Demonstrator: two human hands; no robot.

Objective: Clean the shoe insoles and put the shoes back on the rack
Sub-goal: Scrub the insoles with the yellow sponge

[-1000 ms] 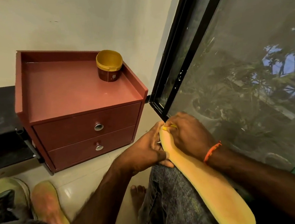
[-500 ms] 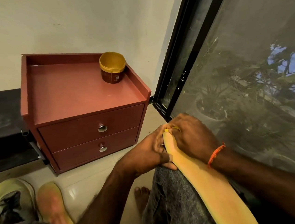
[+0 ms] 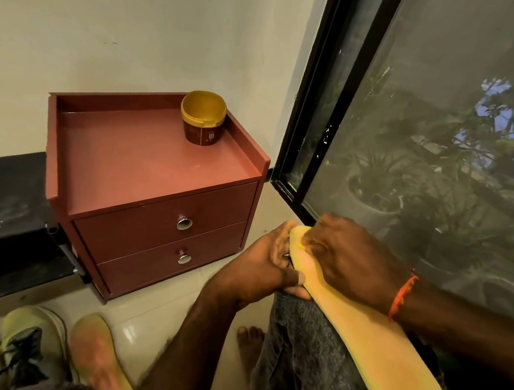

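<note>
A long yellow insole (image 3: 363, 325) lies along my right thigh, its tip pointing away from me. My left hand (image 3: 262, 269) grips the insole's left edge near the tip, thumb on its top face. My right hand (image 3: 345, 255), with an orange thread at the wrist, presses down on the tip with curled fingers; a small yellow thing shows under them, and what it is I cannot tell. A second insole (image 3: 95, 355) lies on the floor at lower left, beside a pale green shoe (image 3: 29, 342) with black laces.
A red two-drawer cabinet (image 3: 157, 203) stands against the wall ahead, with an open yellow-rimmed tub (image 3: 204, 117) on its top. A black-framed glass door (image 3: 334, 94) runs along the right. A dark low ledge (image 3: 6, 216) sits at left. My bare foot (image 3: 250, 341) rests on the tile floor.
My right hand has shifted slightly on the insole's tip while the left keeps its grip. The camera view has tilted down a little.
</note>
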